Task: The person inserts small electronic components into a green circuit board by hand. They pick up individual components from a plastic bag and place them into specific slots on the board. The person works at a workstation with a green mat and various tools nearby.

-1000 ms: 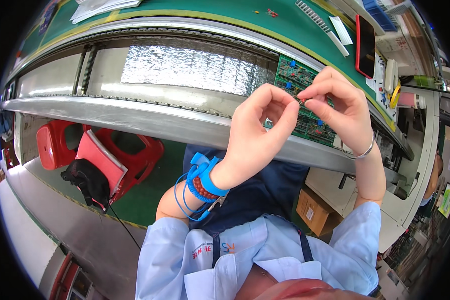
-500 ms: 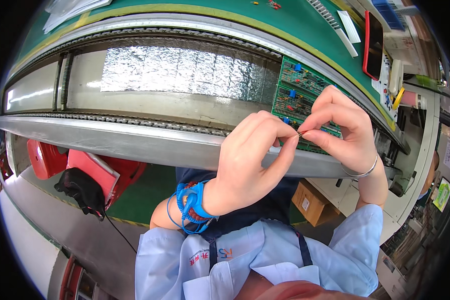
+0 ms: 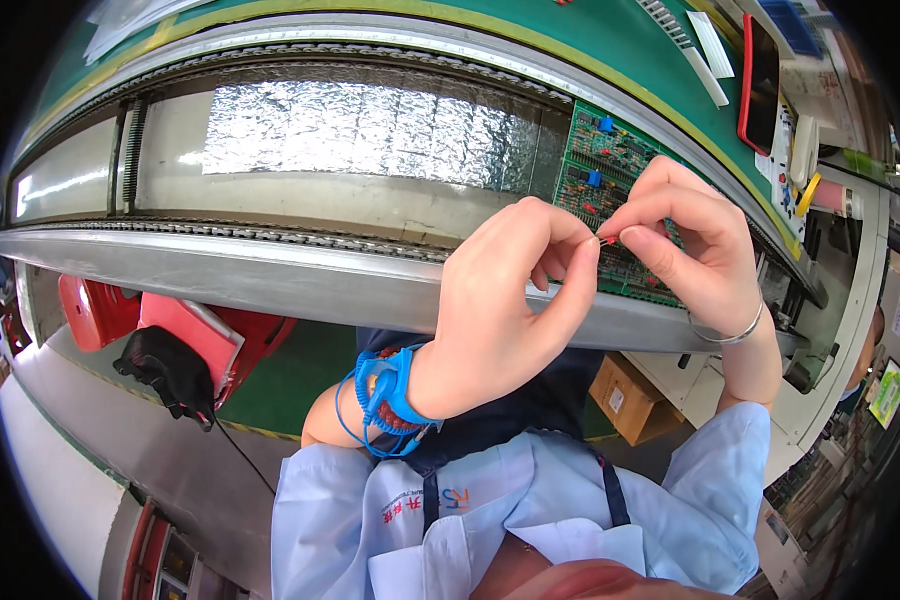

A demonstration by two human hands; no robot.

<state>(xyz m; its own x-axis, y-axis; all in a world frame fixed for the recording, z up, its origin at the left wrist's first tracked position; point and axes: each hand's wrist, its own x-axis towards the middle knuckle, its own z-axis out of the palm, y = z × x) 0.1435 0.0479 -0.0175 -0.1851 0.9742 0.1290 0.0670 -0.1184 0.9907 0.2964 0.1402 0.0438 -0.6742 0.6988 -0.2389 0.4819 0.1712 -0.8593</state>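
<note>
A small red electronic component [image 3: 609, 241] with thin wire leads is pinched between my two hands, above the near part of a green circuit board [image 3: 577, 160]. My right hand [image 3: 695, 245] grips the red body between thumb and forefinger. At its leads, the thumb and forefinger of my left hand [image 3: 515, 300] are pressed together. The board carries blue, red and black parts; my right hand hides much of it. A blue wrist strap [image 3: 395, 388] with a coiled cord circles my left wrist.
The board lies between the metal rails [image 3: 300, 285] of a conveyor, beside a silvery foil sheet [image 3: 350, 130]. Beyond, a green mat [image 3: 610, 60] bears white strips and a red-edged phone [image 3: 759, 85]. A cardboard box [image 3: 632, 400] and red stools [image 3: 98, 315] stand below.
The red component now shows between my fingertips, where only thin leads showed before. Both hands have shifted slightly, staying fingertip to fingertip. The whole view has moved a little.
</note>
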